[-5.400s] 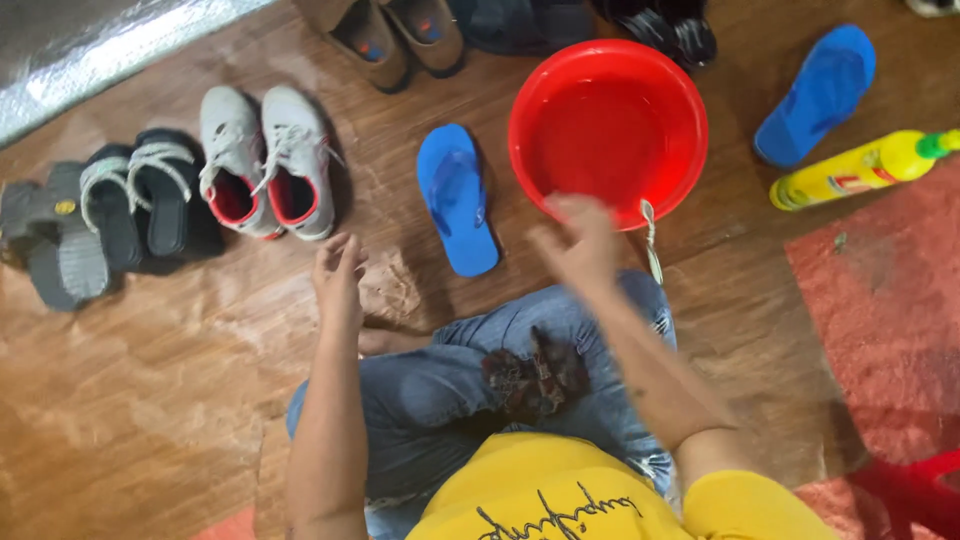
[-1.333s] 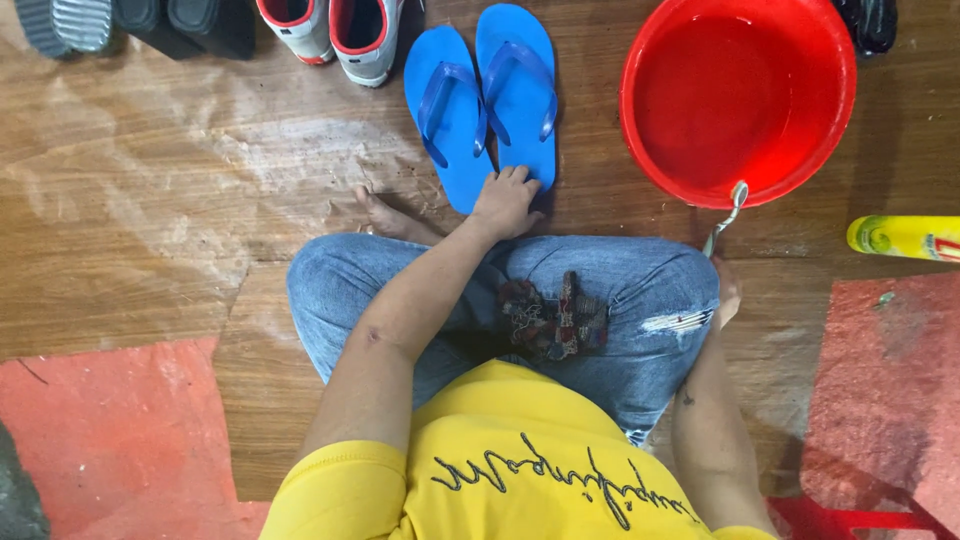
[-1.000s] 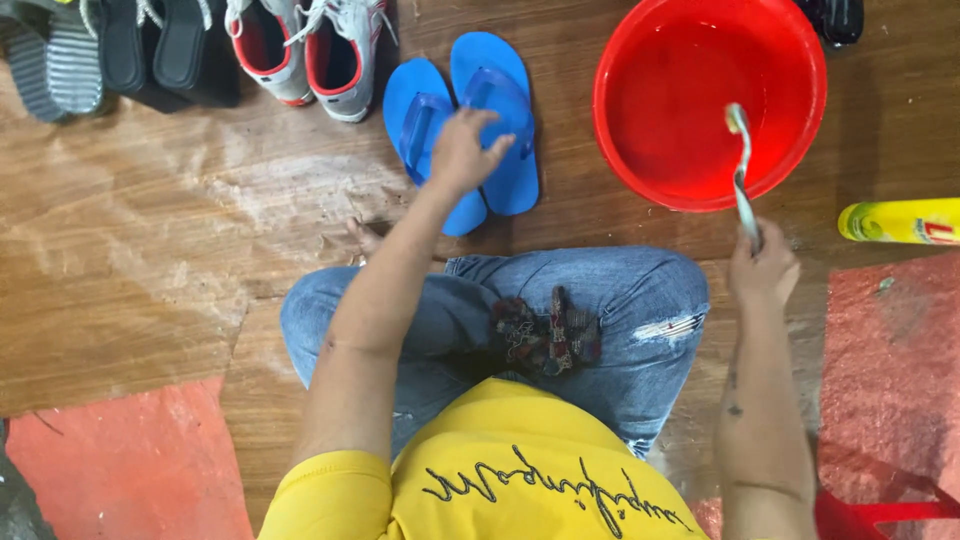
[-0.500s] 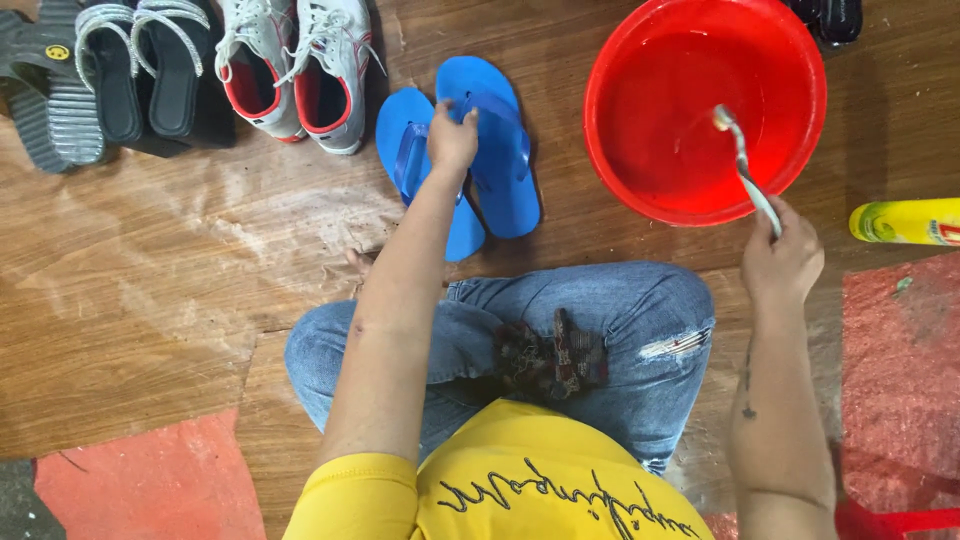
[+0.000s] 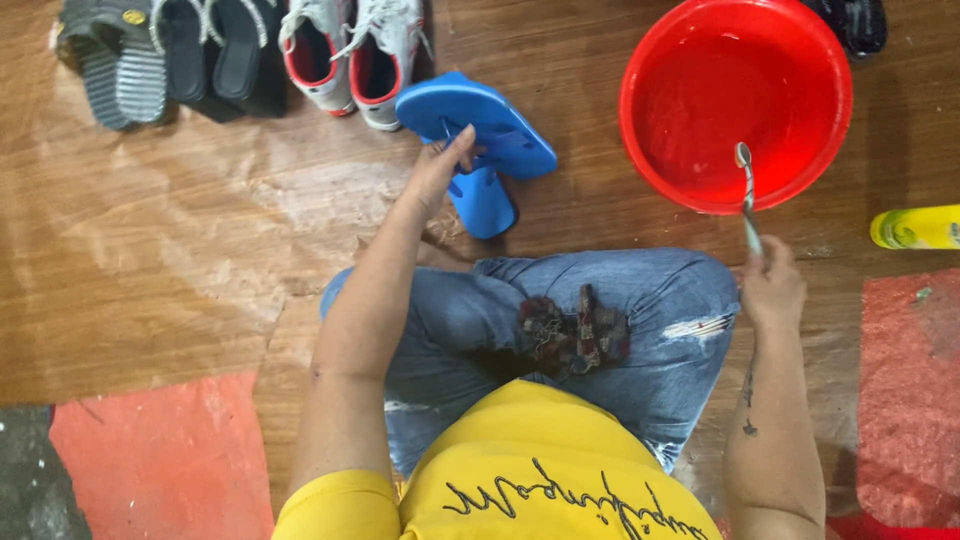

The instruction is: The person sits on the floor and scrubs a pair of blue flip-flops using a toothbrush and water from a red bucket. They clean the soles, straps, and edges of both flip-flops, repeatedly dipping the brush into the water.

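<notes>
My left hand (image 5: 440, 168) grips a blue flip-flop (image 5: 478, 122) by its strap and has it lifted and tilted above the floor. A second blue flip-flop (image 5: 482, 200) lies flat just under it. My right hand (image 5: 768, 283) holds the handle of a thin brush (image 5: 746, 195) whose head reaches over the near rim of a red plastic basin (image 5: 735, 100) with water in it. I sit cross-legged in torn jeans (image 5: 560, 325) and a yellow shirt.
Grey-and-red sneakers (image 5: 345, 50), black sandals (image 5: 215, 55) and a grey sandal (image 5: 110, 65) line the far edge of the wooden floor. A yellow bottle (image 5: 915, 228) lies at right. Red mats lie at lower left (image 5: 160, 465) and right (image 5: 910, 390). A dark shoe (image 5: 850, 20) sits beyond the basin.
My left hand has taken hold of one blue flip-flop and lifted it off the floor. My right hand brought the brush up to the basin and has drawn back toward the rim.
</notes>
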